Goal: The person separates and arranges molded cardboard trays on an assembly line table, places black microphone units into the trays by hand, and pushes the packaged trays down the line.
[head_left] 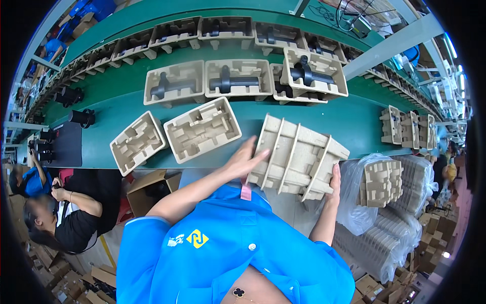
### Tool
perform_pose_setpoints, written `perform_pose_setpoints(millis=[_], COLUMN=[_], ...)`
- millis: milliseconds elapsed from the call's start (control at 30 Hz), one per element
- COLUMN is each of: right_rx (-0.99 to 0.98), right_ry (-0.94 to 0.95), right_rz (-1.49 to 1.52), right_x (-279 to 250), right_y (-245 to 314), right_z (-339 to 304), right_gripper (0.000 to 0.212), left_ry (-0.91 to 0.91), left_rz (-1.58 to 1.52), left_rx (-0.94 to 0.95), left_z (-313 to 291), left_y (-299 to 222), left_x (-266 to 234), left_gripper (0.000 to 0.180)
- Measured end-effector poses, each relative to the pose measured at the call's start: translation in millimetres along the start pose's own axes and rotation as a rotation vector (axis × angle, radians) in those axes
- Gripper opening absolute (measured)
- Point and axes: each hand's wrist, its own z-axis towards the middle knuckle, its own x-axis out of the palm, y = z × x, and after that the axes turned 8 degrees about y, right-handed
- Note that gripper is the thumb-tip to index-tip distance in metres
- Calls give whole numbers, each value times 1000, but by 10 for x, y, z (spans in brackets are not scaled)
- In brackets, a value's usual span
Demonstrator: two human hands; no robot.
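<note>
A beige moulded-pulp tray (pixel 299 157) is held up over the table's front edge, tilted, its ribbed underside showing. My left hand (pixel 245 161) grips its left side, the fingers spread against it. On the opposite side my right hand (pixel 332 187) holds the tray, partly hidden behind its edge. Left of my hands lie two trays without parts, a larger one (pixel 203 130) and another (pixel 137 143) at an angle. Beyond them, trays (pixel 239 92) hold black cylindrical parts with a ring. One such tray (pixel 317 88) rests on top of another.
A green table (pixel 349 121) carries a far row of filled trays (pixel 225 36). Loose black parts (pixel 82 117) stand at left. Three trays (pixel 410 130) stand on edge at right. Bagged tray stacks (pixel 377 243) sit beside me. A co-worker (pixel 71 218) is at lower left.
</note>
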Motion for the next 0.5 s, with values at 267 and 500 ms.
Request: perform_pose_setpoints(millis=[267,500], right_rx=[-102,-138], right_ry=[-80,-65], right_rz=[52,255], right_x=[112,-635], right_y=[247,481], right_z=[-313,-175], right_gripper=[57,60], left_ry=[-221,-511], left_rz=[-105,-140], left_rx=[29,24], left_z=[93,242], left_y=[-500,-448], left_x=[116,-114], left_gripper=[28,23])
